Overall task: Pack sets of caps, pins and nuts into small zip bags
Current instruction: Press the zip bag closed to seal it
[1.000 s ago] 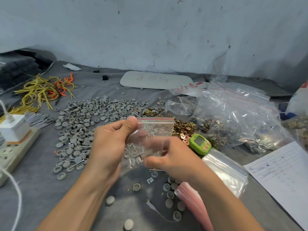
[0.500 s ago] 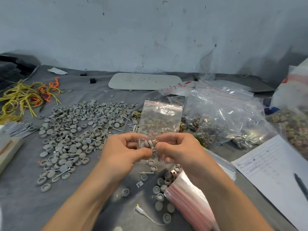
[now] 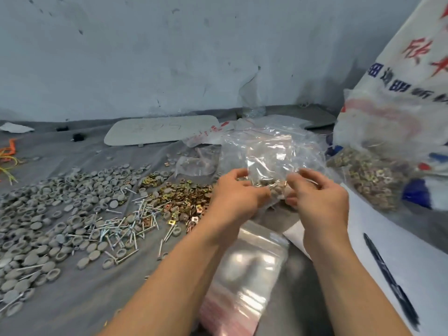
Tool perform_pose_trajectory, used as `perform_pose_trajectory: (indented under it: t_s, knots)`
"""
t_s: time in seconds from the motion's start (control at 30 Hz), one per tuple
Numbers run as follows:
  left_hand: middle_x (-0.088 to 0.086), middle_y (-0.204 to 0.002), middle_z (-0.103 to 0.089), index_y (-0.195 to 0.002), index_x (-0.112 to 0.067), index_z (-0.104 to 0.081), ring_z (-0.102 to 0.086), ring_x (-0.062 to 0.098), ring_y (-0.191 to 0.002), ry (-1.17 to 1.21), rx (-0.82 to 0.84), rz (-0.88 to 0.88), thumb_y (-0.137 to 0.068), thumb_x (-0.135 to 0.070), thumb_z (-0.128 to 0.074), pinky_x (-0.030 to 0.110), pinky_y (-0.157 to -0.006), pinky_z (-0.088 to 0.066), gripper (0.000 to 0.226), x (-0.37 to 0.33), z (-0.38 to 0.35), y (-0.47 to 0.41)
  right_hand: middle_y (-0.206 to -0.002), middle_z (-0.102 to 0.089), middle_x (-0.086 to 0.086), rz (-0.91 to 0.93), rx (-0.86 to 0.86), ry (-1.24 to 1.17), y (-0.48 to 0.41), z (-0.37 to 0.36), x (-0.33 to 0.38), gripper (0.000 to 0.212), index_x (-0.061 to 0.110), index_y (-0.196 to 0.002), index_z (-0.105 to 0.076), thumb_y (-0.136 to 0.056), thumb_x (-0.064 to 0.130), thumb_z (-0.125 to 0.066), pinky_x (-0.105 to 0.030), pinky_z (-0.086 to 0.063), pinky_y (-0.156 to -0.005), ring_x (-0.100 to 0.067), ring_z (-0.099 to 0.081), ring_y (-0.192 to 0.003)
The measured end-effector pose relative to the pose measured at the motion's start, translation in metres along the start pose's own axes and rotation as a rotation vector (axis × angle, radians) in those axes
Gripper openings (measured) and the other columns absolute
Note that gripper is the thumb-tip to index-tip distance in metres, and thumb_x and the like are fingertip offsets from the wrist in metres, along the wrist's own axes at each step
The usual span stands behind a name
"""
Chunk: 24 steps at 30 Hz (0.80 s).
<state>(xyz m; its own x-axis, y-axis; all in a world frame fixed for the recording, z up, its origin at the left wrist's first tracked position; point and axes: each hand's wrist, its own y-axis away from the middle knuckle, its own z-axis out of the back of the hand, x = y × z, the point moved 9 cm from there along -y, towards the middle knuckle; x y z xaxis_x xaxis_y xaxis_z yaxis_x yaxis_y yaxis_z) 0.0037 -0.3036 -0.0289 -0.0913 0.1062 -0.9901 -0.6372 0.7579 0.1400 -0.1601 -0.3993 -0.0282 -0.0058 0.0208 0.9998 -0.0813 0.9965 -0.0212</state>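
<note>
The printed white sack [image 3: 400, 69], beyond and to the right of the right hand [image 3: 320, 197], was cut off by the frame's right edge, and its lettering was only partly legible. The heap of clear plastic bags [image 3: 274, 141] just beyond both hands was crumpled and glaring; its contents could not be made out. The stack of empty zip bags [image 3: 249, 270] lay below the hands, blurred and partly covered by the left forearm. The grey caps [image 3: 60, 202] spread well to the left of the left hand [image 3: 237, 192] and ran off the left edge. The brass-coloured nuts [image 3: 184, 197] lay just left of that hand, with the pins [image 3: 121, 226] farther left, mixed among the caps. The filled small zip bag [image 3: 275, 187] sat between the two hands. The left hand pinched its left end with curled fingers, and the right hand pinched its right end. Its outline blended into the clear bags behind, and the parts inside could not be counted.
</note>
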Motion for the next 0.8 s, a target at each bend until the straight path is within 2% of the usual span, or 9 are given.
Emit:
perform_pose_trajectory:
  t_s: [0.07, 0.13, 0.2, 0.27, 0.33, 0.5, 0.63, 0.7, 0.8]
  knots:
    - [0.005, -0.136, -0.062, -0.152, -0.016, -0.041, -0.066, 0.017, -0.109, -0.116, -0.022, -0.023, -0.077, 0.003, -0.083, 0.022, -0.075, -0.057, 0.087, -0.005, -0.01, -0.019, -0.124, -0.072, 0.003, 0.144, -0.171, 0.198, -0.001, 0.023, 0.012, 0.037, 0.031, -0.125, -0.067, -0.091, 0.017, -0.072, -0.036, -0.054, -0.092, -0.019, -0.066, -0.107]
    - [0.0, -0.138, -0.058, -0.15, -0.021, -0.044, -0.06, 0.009, -0.109, -0.201, -0.087, -0.091, -0.076, 0.004, -0.083, 0.016, -0.072, -0.053, 0.086, -0.006, -0.006, -0.027, -0.127, -0.069, 0.004, 0.272, -0.208, 0.334, 0.002, 0.026, 0.024, 0.042, 0.032, -0.116, -0.071, -0.088, 0.001, -0.061, -0.026, -0.047, -0.097, -0.021, -0.062, -0.117]
    - [-0.004, -0.133, -0.062, -0.142, -0.024, -0.054, -0.06, 0.008, -0.114, -0.278, -0.148, -0.173, -0.075, 0.006, -0.08, 0.022, -0.089, -0.053, 0.077, -0.005, 0.001, -0.023, -0.113, -0.073, 0.008, 0.283, -0.048, 0.44, 0.0, 0.008, 0.021, 0.045, 0.032, -0.098, -0.077, -0.083, -0.006, -0.057, -0.015, -0.046, -0.087, -0.017, -0.065, -0.107]
    - [-0.01, -0.123, -0.066, -0.13, -0.028, -0.062, -0.062, 0.006, -0.114, -0.367, -0.178, -0.254, -0.074, 0.005, -0.077, 0.022, -0.095, -0.049, 0.067, -0.002, 0.007, -0.012, -0.112, -0.076, 0.005, 0.229, 0.25, 0.65, 0.0, -0.022, 0.002, 0.047, 0.031, -0.106, -0.079, -0.083, -0.005, -0.058, -0.022, -0.053, -0.085, -0.017, -0.067, -0.099]
    - [-0.019, -0.112, -0.07, -0.12, -0.034, -0.067, -0.064, -0.003, -0.107, -0.475, -0.181, -0.316, -0.073, 0.0, -0.075, 0.019, -0.092, -0.049, 0.059, 0.001, 0.011, 0.005, -0.122, -0.074, 0.004, 0.212, 0.468, 0.866, 0.01, -0.041, -0.016, 0.05, 0.034, -0.121, -0.075, -0.086, 0.001, -0.061, -0.03, -0.055, -0.093, -0.021, -0.068, -0.11]
    - [-0.029, -0.092, -0.071, -0.102, -0.041, -0.074, -0.063, -0.015, -0.088, -0.761, -0.19, -0.284, -0.078, -0.007, -0.071, 0.006, -0.079, -0.045, 0.042, 0.016, 0.035, 0.051, -0.119, -0.074, 0.014, 0.385, 0.37, 0.68, 0.028, -0.032, 0.013, 0.035, 0.033, -0.113, -0.078, -0.086, 0.012, -0.071, -0.018, -0.043, -0.094, -0.006, -0.066, -0.104]
    - [-0.025, -0.079, -0.071, -0.08, -0.041, -0.072, -0.063, -0.012, -0.075, -0.921, -0.166, -0.166, -0.081, -0.016, -0.071, 0.008, -0.069, -0.048, 0.026, 0.034, 0.059, 0.079, -0.127, -0.07, 0.012, 0.336, 0.835, 0.896, 0.08, -0.06, -0.016, 0.042, 0.041, -0.122, -0.072, -0.081, 0.037, -0.083, -0.03, -0.052, -0.097, -0.008, -0.066, -0.112]
    - [-0.019, -0.085, -0.071, -0.085, -0.039, -0.072, -0.065, -0.003, -0.08, -0.988, -0.106, -0.116, -0.082, -0.023, -0.071, 0.021, -0.077, -0.055, 0.016, 0.045, 0.061, 0.091, -0.139, -0.063, 0.009, 0.403, 0.974, 1.123, 0.101, -0.066, -0.033, 0.067, 0.041, -0.142, -0.057, -0.08, 0.045, -0.082, -0.029, -0.048, -0.097, -0.015, -0.061, -0.123]
    - [-0.015, -0.106, -0.065, -0.109, -0.034, -0.07, -0.063, 0.01, -0.099, -1.053, -0.039, -0.157, -0.09, -0.028, -0.066, 0.033, -0.09, -0.052, 0.02, 0.052, 0.053, 0.106, -0.155, -0.05, 0.009, 0.42, 1.035, 1.129, 0.111, -0.068, -0.043, 0.082, 0.035, -0.156, -0.04, -0.084, 0.041, -0.079, -0.025, -0.041, -0.102, -0.016, -0.051, -0.136]
